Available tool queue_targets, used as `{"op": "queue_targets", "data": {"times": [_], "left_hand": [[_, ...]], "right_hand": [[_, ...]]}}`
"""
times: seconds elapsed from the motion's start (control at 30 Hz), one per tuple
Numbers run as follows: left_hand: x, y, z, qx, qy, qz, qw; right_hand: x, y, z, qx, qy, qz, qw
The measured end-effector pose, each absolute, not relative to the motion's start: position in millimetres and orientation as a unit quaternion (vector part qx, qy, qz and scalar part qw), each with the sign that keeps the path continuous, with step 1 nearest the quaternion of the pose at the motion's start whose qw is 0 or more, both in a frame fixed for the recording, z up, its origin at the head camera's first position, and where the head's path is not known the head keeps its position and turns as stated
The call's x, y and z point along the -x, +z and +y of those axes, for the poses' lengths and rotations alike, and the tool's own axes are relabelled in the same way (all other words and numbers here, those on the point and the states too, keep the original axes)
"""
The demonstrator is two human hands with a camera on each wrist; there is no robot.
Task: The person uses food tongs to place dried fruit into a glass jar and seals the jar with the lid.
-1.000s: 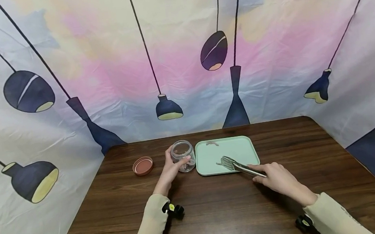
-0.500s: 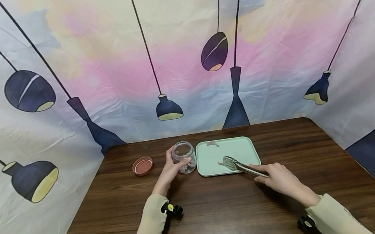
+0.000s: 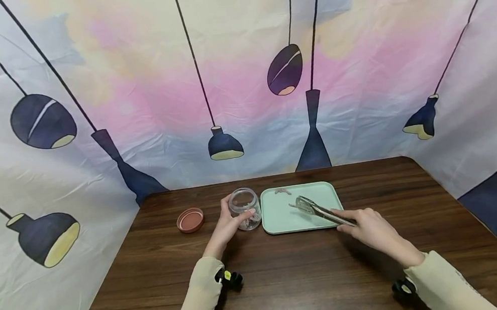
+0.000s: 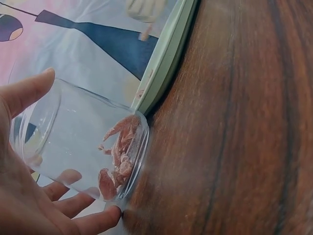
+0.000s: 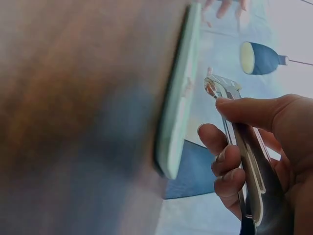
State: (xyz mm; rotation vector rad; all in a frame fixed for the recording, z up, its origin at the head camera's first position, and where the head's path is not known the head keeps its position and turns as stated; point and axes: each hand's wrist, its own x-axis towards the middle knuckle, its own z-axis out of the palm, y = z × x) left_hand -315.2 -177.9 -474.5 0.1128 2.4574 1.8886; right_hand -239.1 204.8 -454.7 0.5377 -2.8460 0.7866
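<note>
My left hand (image 3: 225, 229) holds an open clear jar (image 3: 242, 202) upright on the table, thumb on one side and fingers round the other. Several pinkish strips that look like shredded meat (image 4: 117, 156) lie at the jar's bottom. In my right hand (image 3: 372, 232) is a pair of metal tongs (image 3: 327, 213), their heads over the middle of the pale green tray (image 3: 278, 225). A pinkish piece (image 5: 210, 88) shows between the tong tips in the right wrist view. Another pinkish strip (image 3: 282, 191) lies near the tray's far edge.
A reddish-brown jar lid (image 3: 190, 220) lies on the dark wooden table (image 3: 279, 278), left of the jar. The tray sits directly right of the jar. Behind the table hangs a cloth (image 3: 144, 110) printed with lamps.
The tongs have risen from the tray's near part, and a thin strip sticks out at their tips. The left hand and jar stay in place.
</note>
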Motion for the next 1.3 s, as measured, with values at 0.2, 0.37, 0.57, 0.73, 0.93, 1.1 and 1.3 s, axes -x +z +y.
{"op": "queue_targets", "data": {"times": [0.2, 0.37, 0.57, 0.73, 0.93, 1.1, 1.3], "left_hand": [[315.4, -476.2, -178.8, -0.042, 0.603, 0.797, 0.016], [315.1, -476.8, -179.9, -0.039, 0.6, 0.799, 0.021], [313.5, -474.7, -181.4, -0.034, 0.596, 0.802, 0.015], [312.4, -472.3, -180.5, -0.03, 0.586, 0.81, -0.006], [311.4, -469.6, -177.4, -0.024, 0.578, 0.815, -0.027], [311.9, -469.5, -176.0, -0.011, 0.565, 0.824, -0.046], [309.9, -469.7, -175.4, -0.008, 0.542, 0.838, -0.065]], "right_hand": [[244.9, -434.7, 209.3, -0.18, 0.264, -0.942, 0.1], [248.4, -422.0, 210.4, -0.185, 0.262, -0.939, 0.122], [253.9, -415.8, 202.2, -0.191, 0.27, -0.936, 0.118], [260.6, -411.2, 186.3, -0.208, 0.287, -0.928, 0.113], [269.5, -398.9, 162.5, -0.223, 0.293, -0.922, 0.116], [274.6, -391.3, 142.6, -0.239, 0.304, -0.916, 0.11], [277.7, -388.0, 121.2, -0.259, 0.301, -0.913, 0.092]]}}
